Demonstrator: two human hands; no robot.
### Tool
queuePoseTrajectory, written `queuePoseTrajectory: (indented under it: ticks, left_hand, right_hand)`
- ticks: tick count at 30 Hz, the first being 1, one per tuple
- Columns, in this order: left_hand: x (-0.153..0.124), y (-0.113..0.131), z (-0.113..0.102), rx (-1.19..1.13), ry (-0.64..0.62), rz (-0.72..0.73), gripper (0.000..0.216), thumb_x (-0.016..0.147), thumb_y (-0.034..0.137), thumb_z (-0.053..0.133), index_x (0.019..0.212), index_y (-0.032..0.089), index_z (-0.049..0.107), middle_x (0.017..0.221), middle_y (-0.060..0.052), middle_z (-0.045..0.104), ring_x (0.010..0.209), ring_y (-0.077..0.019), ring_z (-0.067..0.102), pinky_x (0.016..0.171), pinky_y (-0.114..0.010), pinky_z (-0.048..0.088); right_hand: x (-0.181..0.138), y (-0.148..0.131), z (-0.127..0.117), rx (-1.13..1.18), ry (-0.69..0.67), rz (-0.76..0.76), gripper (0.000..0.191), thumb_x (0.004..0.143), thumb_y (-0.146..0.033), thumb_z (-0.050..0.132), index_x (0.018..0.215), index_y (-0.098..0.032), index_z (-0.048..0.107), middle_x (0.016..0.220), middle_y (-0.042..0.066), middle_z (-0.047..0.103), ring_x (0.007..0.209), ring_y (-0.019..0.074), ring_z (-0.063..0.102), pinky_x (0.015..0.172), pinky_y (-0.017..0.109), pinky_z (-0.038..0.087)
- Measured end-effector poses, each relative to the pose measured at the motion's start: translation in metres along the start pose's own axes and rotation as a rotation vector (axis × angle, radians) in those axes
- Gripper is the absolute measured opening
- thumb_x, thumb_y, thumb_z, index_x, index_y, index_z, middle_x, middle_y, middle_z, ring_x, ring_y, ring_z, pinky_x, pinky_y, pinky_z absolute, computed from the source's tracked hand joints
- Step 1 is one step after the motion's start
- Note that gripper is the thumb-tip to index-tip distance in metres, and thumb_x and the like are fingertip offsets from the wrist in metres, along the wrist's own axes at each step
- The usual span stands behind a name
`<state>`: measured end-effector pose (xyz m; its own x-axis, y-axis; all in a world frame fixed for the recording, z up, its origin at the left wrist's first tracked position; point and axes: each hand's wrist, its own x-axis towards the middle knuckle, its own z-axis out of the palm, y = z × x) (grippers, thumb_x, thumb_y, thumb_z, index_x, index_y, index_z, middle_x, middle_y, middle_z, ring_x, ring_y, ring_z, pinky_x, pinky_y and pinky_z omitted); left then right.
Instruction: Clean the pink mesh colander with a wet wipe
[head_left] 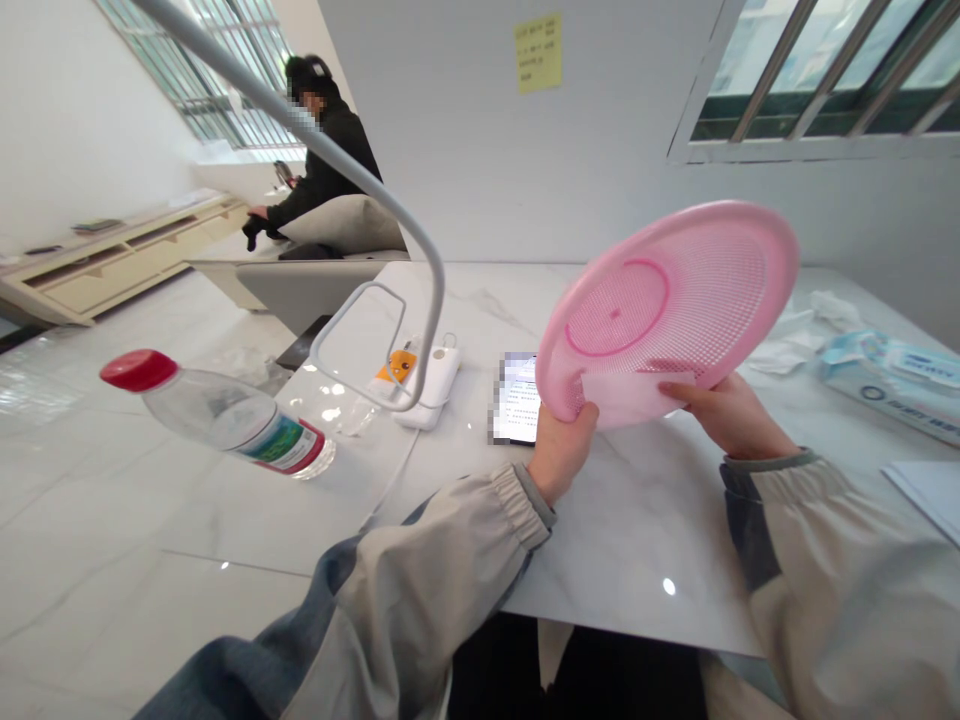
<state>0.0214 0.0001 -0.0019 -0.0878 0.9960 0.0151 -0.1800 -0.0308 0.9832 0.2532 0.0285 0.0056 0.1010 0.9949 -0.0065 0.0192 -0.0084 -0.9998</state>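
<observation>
A round pink mesh basket [712,290] is held up tilted above the table, its open side towards me. My left hand [564,448] is closed on the near left part of its rim, thumb on top. On the near right, my right hand [731,415] grips the rim too, its fingers partly hidden by the basket. A whitish, flat piece, perhaps a wipe or paper [630,396], lies along the near rim between my hands, with the right thumb against it. A lit phone [517,400] lies behind my left hand, partly covered by the basket.
On the marble-patterned table [630,560] stand a red-capped water bottle [232,415] and a white device [435,385] with a cable. A bent white tube [375,185] crosses the left. A wipes pack [896,375] and crumpled tissues [784,340] lie right. Another person [337,140] sits beyond.
</observation>
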Motion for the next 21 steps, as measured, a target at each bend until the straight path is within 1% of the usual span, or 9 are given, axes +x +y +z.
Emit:
queuePoseTrajectory:
  ticks: [2,4,7,9,13,16,18,19,21]
  left_hand:
    - [-0.002,0.002,0.0,-0.003,-0.012,0.017,0.044,0.079,0.016,0.071,0.124,0.017,0.074,0.118,-0.009,0.077,0.109,-0.0235,0.072,0.105,-0.04,0.057]
    - [-0.004,0.004,0.0,0.002,-0.039,0.037,0.048,0.08,0.015,0.071,0.128,0.018,0.072,0.124,-0.01,0.076,0.117,-0.0243,0.072,0.111,-0.041,0.055]
    - [-0.005,0.004,0.0,0.001,-0.088,0.045,0.047,0.082,0.015,0.073,0.129,0.019,0.072,0.123,-0.009,0.077,0.124,-0.0264,0.071,0.118,-0.045,0.052]
    - [-0.005,0.003,0.0,-0.017,-0.109,0.046,0.046,0.083,0.02,0.077,0.129,0.019,0.072,0.123,-0.01,0.078,0.128,-0.0285,0.07,0.121,-0.048,0.05]
    - [-0.004,0.004,0.002,-0.054,-0.136,0.073,0.055,0.082,0.026,0.085,0.134,0.02,0.069,0.132,-0.013,0.075,0.134,-0.032,0.068,0.123,-0.052,0.049]
    - [-0.005,0.007,0.002,-0.059,-0.13,0.104,0.053,0.082,0.023,0.083,0.134,0.02,0.069,0.136,-0.012,0.074,0.135,-0.0312,0.067,0.124,-0.051,0.049]
    - [-0.006,0.008,0.002,-0.037,-0.12,0.115,0.053,0.083,0.019,0.079,0.135,0.02,0.069,0.134,-0.01,0.075,0.134,-0.0301,0.067,0.124,-0.05,0.049]
    - [-0.006,0.009,0.002,-0.019,-0.116,0.119,0.054,0.083,0.017,0.076,0.136,0.02,0.069,0.133,-0.01,0.075,0.132,-0.0296,0.068,0.124,-0.049,0.049]
    - [-0.005,0.009,0.001,0.015,-0.101,0.132,0.055,0.083,0.014,0.072,0.138,0.02,0.069,0.134,-0.01,0.075,0.131,-0.0287,0.069,0.125,-0.048,0.048]
  right_hand:
    - [0.0,0.001,0.0,0.008,0.014,-0.053,0.053,0.071,-0.036,0.098,0.121,-0.025,0.082,0.131,0.009,0.078,0.127,0.0325,0.072,0.108,0.047,0.062]
    - [0.0,0.002,0.001,0.023,0.051,-0.082,0.055,0.071,-0.034,0.099,0.122,-0.025,0.082,0.133,0.009,0.078,0.127,0.0318,0.072,0.111,0.048,0.061]
    - [-0.001,0.002,0.003,0.031,0.138,-0.093,0.055,0.067,-0.034,0.102,0.117,-0.025,0.083,0.129,0.008,0.078,0.124,0.0324,0.073,0.11,0.05,0.062]
    - [-0.002,0.002,0.006,0.017,0.181,-0.095,0.052,0.065,-0.035,0.104,0.112,-0.025,0.083,0.125,0.008,0.079,0.123,0.0333,0.073,0.111,0.052,0.062]
    - [-0.007,-0.003,0.014,-0.038,0.325,-0.111,0.049,0.062,-0.037,0.106,0.104,-0.025,0.084,0.114,0.007,0.081,0.114,0.0348,0.075,0.109,0.056,0.063]
    - [-0.012,-0.007,0.02,-0.127,0.424,-0.105,0.044,0.062,-0.039,0.106,0.097,-0.026,0.083,0.11,0.007,0.081,0.11,0.035,0.075,0.106,0.056,0.064]
    - [-0.013,-0.009,0.021,-0.15,0.435,-0.096,0.044,0.062,-0.04,0.106,0.097,-0.027,0.082,0.111,0.007,0.08,0.112,0.0347,0.075,0.106,0.055,0.064]
    - [-0.013,-0.008,0.021,-0.135,0.42,-0.095,0.045,0.063,-0.04,0.106,0.099,-0.028,0.081,0.114,0.007,0.08,0.114,0.0342,0.074,0.108,0.054,0.063]
    - [-0.009,-0.006,0.019,-0.066,0.3,-0.091,0.049,0.067,-0.042,0.103,0.109,-0.031,0.08,0.125,0.004,0.078,0.123,0.0319,0.072,0.112,0.051,0.061]
